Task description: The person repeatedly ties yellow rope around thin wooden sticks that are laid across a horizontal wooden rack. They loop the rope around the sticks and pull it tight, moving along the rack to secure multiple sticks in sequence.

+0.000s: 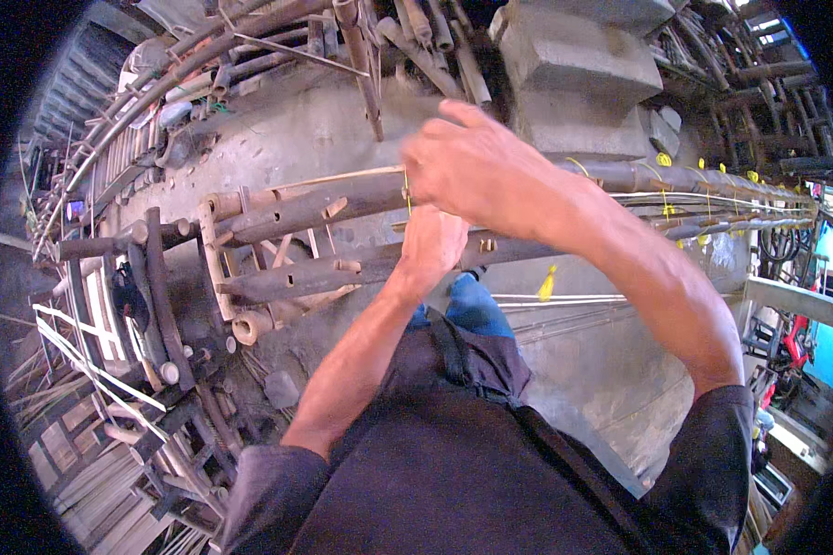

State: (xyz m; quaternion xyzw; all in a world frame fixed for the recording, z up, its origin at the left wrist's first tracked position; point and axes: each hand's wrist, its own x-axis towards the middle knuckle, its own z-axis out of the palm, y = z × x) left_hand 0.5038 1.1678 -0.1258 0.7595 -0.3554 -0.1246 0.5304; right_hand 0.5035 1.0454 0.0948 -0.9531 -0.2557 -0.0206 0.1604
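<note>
Head view. The right hand (477, 166), blurred in motion, is closing over the upper pole of a bamboo frame (305, 208) and seemingly pinching a yellow tie (406, 192). The left hand (432, 242) is curling narrowly against the lower pole (342, 271) beneath; whether it is gripping anything cannot be told. A pale thin strip (342, 176) is lying along the upper pole. Risk: the strip may be slipping off sideways if the tie is slackening, since more ties (664, 159) are binding it only farther right.
</note>
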